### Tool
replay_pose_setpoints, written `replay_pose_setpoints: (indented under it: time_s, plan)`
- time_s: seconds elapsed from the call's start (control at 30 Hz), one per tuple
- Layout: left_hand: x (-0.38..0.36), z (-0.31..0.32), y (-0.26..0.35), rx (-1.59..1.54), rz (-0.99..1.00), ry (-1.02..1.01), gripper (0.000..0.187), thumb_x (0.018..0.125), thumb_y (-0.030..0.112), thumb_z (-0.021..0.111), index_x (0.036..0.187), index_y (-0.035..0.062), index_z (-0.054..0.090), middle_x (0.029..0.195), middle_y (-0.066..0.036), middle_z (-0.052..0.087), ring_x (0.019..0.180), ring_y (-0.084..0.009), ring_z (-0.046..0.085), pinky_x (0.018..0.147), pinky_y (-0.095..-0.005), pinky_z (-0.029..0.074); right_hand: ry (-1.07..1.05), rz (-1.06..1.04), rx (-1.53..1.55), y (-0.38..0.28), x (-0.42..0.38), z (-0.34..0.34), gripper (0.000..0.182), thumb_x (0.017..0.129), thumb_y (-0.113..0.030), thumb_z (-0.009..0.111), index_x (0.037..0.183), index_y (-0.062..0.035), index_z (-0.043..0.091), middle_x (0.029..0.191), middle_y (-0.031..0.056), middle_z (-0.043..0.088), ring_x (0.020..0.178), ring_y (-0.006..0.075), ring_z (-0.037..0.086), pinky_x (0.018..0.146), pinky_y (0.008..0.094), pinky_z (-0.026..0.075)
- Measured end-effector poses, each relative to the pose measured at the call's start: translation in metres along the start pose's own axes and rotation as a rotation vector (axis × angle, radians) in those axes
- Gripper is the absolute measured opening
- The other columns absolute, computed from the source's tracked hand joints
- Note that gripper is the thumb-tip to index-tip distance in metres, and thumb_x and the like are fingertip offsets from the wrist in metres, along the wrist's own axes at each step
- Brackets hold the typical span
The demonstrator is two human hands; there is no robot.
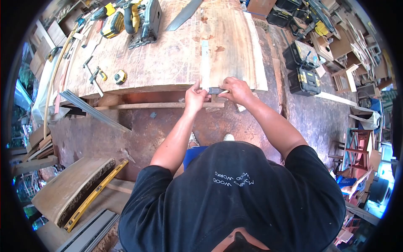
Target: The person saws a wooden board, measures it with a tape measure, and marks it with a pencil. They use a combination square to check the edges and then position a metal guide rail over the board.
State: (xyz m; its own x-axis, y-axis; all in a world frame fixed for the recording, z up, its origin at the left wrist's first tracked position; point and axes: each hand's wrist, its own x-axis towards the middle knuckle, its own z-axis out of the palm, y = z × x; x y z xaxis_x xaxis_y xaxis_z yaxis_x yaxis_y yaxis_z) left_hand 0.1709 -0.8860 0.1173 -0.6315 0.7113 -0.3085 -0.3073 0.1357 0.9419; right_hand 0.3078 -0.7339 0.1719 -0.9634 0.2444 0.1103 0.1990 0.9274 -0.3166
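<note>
Left hand: we see its fingers bent and gripping the left end of the dark block of the metal square.
Right hand: its fingers are pinched on a thin pale stick, next to the block's right end.
Metal square: its long blade lies flat on the big wood slab, and its dark block is at the near edge, between our hands.
Left of the square: we see a tape measure and a metal clamp on the slab.
Far part of the slab: a saw lies near a power tool.
</note>
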Motion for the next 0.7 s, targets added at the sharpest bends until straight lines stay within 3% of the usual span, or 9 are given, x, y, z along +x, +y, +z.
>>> replay_pose_setpoints:
  time_s: [0.33, 0.4, 0.6, 0.7]
  plan:
    - [0.0009, -0.0013, 0.0006, 0.009, -0.001, -0.013, 0.064, 0.091, -0.003, 0.052, 0.147, -0.0065, 0.021, 0.088, -0.011, 0.066, 0.073, -0.0159, 0.068, 0.064, -0.0233, 0.057, 0.005, -0.014, -0.002, 0.0, 0.0008, -0.0012, 0.034, 0.075, -0.039, 0.074, 0.098, -0.0131, 0.072, 0.092, 0.0038, 0.062, 0.095, 0.022, 0.061, 0.078, 0.0353, 0.052]
    - [0.0003, -0.0001, 0.001, -0.04, 0.001, 0.018, 0.063, 0.089, -0.006, 0.052, 0.145, -0.0084, 0.023, 0.085, -0.012, 0.068, 0.068, -0.014, 0.067, 0.057, -0.0223, 0.055, 0.006, -0.022, 0.004, 0.0006, 0.0017, -0.0006, 0.035, 0.075, -0.04, 0.074, 0.098, -0.013, 0.072, 0.092, 0.0038, 0.062, 0.095, 0.0221, 0.061, 0.078, 0.0355, 0.052]
    - [0.0002, -0.0005, 0.0022, -0.022, 0.005, 0.012, 0.063, 0.09, -0.005, 0.053, 0.145, -0.0081, 0.024, 0.083, -0.011, 0.068, 0.068, -0.0135, 0.067, 0.056, -0.0224, 0.055, 0.014, -0.037, -0.01, 0.0021, 0.0028, 0.0003, 0.038, 0.075, -0.042, 0.073, 0.098, -0.0121, 0.072, 0.092, 0.0041, 0.062, 0.095, 0.0225, 0.061, 0.078, 0.0358, 0.052]
    - [0.0015, -0.0015, -0.0003, 0.001, 0.002, -0.004, 0.064, 0.091, -0.003, 0.053, 0.147, -0.0063, 0.022, 0.087, -0.01, 0.067, 0.072, -0.0148, 0.067, 0.062, -0.0227, 0.056, 0.011, -0.023, -0.011, 0.0034, 0.0028, 0.0027, 0.038, 0.075, -0.042, 0.073, 0.099, -0.0124, 0.072, 0.092, 0.0044, 0.062, 0.096, 0.0224, 0.061, 0.078, 0.0361, 0.052]
